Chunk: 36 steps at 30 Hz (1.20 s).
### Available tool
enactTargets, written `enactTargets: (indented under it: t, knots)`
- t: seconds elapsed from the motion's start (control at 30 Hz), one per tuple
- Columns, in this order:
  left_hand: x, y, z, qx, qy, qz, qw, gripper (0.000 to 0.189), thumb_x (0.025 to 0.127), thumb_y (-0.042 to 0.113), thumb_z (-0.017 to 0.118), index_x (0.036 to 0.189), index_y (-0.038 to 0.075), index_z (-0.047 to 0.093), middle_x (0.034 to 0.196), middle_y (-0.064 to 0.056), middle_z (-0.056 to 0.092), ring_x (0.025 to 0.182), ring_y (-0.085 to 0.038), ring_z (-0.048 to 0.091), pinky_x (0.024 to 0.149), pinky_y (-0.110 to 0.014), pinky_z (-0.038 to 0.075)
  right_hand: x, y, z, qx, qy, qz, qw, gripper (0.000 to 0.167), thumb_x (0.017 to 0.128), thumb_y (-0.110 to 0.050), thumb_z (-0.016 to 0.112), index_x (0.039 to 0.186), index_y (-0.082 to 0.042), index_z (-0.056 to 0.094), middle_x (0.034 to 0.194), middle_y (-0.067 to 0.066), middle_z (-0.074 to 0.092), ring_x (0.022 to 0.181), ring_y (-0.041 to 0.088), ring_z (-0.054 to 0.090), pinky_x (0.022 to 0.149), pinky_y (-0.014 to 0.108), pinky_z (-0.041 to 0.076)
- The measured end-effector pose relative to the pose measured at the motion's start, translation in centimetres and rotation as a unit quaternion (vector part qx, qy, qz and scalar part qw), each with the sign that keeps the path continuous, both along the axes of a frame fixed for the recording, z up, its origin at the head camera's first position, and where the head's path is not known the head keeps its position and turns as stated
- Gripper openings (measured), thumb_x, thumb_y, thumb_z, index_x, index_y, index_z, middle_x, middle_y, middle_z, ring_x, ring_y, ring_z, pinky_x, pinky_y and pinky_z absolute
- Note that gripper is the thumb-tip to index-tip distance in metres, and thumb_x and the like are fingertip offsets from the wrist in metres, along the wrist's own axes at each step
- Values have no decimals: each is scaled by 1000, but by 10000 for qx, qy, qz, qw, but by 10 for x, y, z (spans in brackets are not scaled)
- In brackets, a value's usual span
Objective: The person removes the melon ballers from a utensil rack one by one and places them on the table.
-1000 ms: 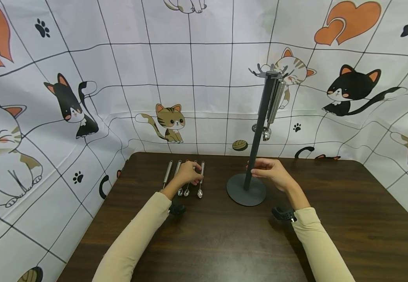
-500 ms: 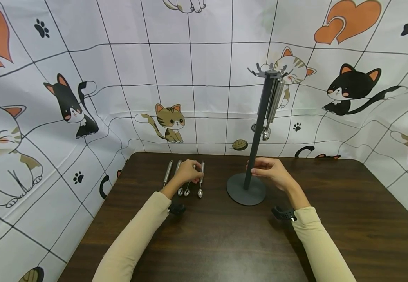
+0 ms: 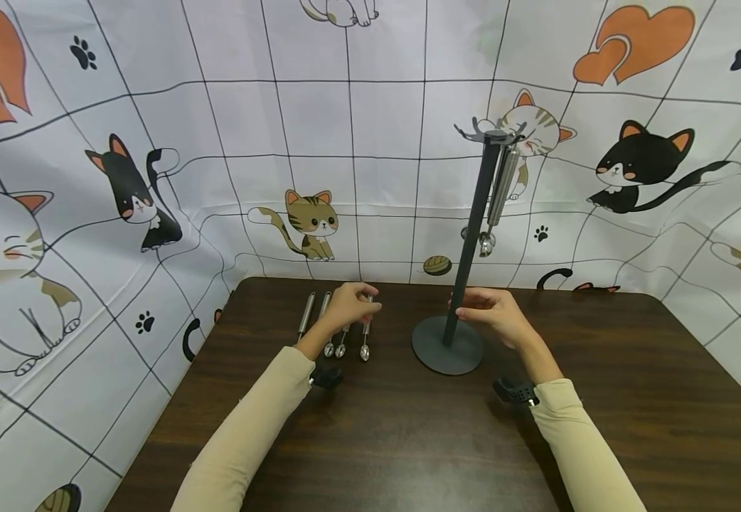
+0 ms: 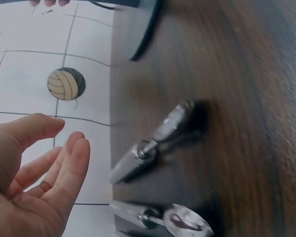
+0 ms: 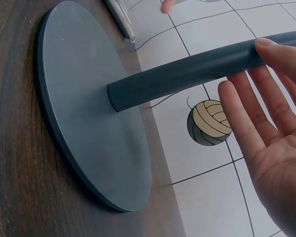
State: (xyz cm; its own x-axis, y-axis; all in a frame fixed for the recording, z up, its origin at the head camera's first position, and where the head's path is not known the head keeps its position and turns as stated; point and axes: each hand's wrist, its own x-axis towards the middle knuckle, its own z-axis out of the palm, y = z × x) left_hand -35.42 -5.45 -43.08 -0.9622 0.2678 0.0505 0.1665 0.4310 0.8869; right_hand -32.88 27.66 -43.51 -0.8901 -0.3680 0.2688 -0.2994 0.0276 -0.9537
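My left hand [image 3: 348, 307] hovers over a row of small metal utensils with thick handles and spoon-like heads. Its thumb and fingertips stand apart with nothing between them, as the left wrist view shows of the hand [image 4: 39, 180]. Beneath it lies the rightmost utensil [image 3: 365, 351], its handle partly hidden by the hand; the left wrist view shows this utensil [image 4: 155, 138] flat on the table. My right hand [image 3: 497, 314] holds the lower pole of a dark grey hook stand [image 3: 471, 245], thumb [image 5: 269, 43] on one side and fingers on the other.
Several metal utensils [image 3: 502, 186] hang from the stand's hooks on its right side. Its round base [image 3: 431, 348] rests on the brown wooden table [image 3: 396, 441]. A white cat-print sheet [image 3: 383, 178] rises behind the table's back edge. Another utensil [image 3: 306, 313] lies at the row's left end.
My left hand has lifted and moved a little right, away from the rightmost utensil's handle. The utensils stay in place. My right hand keeps its hold on the stand.
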Motion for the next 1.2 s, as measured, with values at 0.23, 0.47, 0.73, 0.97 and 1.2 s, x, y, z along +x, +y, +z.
enactTargets:
  t: [0.23,0.47,0.73,0.97,1.2]
  knots:
    - [5,7,13,575,329,-379,9971,37,97,10,69,132,-1,64,106,-30,72,92,-45,72,79,-47,65,2,-1,-3,145,133,-285,9994,39,88,3,76,124,12,65,102,-7,79,94,10,74,83,24,63]
    - [5,24,34,1331,496,-481,9887,35,96,10,72,130,4,67,110,-26,71,100,-48,70,84,-50,64,3,-5,-2,256,202,-739,9967,41,84,1,80,121,14,66,96,-11,77,87,8,73,77,22,63]
    - [13,48,72,1790,1056,-708,9756,33,96,12,71,128,4,68,109,-19,72,92,-25,74,83,-41,66,6,-10,-1,283,342,-1178,9920,35,81,0,85,111,10,69,89,-11,76,81,8,72,71,22,62]
    - [21,70,108,2118,1634,-1056,9578,32,97,11,70,128,3,68,114,-21,72,98,-27,72,85,-36,65,9,-15,1,304,505,-1337,9893,33,79,-2,87,106,7,69,85,-10,73,79,10,70,68,23,61]
    - [29,92,137,2209,1910,-1135,9496,34,97,14,70,130,4,67,118,-16,72,101,-21,70,87,-28,62,8,-18,1,245,510,-1402,9885,35,78,-2,87,105,7,67,83,-10,70,76,9,67,65,21,59]
